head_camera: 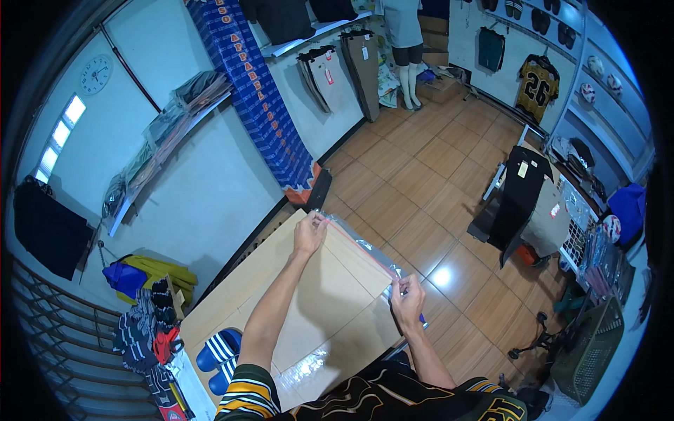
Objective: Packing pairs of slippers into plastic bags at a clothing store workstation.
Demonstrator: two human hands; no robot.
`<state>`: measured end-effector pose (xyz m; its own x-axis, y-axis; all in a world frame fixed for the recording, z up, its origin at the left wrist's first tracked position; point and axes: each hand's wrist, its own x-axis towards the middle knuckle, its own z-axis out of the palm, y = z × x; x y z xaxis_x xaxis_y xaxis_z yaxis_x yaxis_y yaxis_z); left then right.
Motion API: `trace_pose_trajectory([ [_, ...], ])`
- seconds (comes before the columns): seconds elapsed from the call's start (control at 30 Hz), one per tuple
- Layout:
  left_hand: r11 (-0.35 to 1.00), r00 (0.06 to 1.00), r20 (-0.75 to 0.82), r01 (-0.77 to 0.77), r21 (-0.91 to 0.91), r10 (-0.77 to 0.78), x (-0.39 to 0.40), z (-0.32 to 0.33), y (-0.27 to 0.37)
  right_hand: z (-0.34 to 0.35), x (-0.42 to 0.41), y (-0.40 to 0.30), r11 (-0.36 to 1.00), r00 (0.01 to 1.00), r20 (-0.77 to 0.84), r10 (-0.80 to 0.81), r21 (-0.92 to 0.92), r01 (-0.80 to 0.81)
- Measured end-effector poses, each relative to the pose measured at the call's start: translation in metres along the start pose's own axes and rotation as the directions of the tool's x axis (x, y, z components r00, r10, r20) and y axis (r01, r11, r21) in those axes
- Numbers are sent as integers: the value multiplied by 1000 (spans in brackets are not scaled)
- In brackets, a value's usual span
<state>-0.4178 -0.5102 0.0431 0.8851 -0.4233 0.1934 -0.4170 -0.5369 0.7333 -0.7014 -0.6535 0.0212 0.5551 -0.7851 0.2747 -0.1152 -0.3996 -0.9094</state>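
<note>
A clear plastic bag (pixel 363 244) with a red strip along one edge stretches between my two hands over the far right edge of a cardboard-covered table (pixel 329 310). My left hand (pixel 309 234) pinches one end of that edge at the table's far corner. The other end is pinched in my right hand (pixel 408 299), at the table's right side. Part of the clear film hangs past the edge, and its full extent is hard to make out. Clear tape (pixel 305 368) shines on the cardboard close to my body.
Blue slide sandals with white stripes (pixel 220 360) lie on the table at left, beside a pile of dark textiles (pixel 139 331). A blue patterned pillar (pixel 253 100) stands beyond the table. On the right, clothes hang over a rack (pixel 518 200) near a green plastic basket (pixel 590 350).
</note>
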Motion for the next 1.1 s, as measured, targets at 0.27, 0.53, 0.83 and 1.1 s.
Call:
trace_pose_trajectory([
  [0.27, 999, 998, -42, 41, -8, -41, -20, 1, -8, 0, -31, -1, 987, 991, 117, -58, -142, 75],
  [0.53, 999, 995, -100, -11, 35, 15, -49, -38, -35, 11, -86, -43, 989, 942, 335, -20, -130, 67],
  [0.83, 1000, 992, -124, -13, 28, 17, -134, -115, -94, 37, -162, -68, 986, 863, 504, -35, -125, 114],
  [1.1, 999, 991, -137, 18, 44, -12, -180, -162, -118, 58, -213, -85, 979, 804, 591, -67, -116, 167],
])
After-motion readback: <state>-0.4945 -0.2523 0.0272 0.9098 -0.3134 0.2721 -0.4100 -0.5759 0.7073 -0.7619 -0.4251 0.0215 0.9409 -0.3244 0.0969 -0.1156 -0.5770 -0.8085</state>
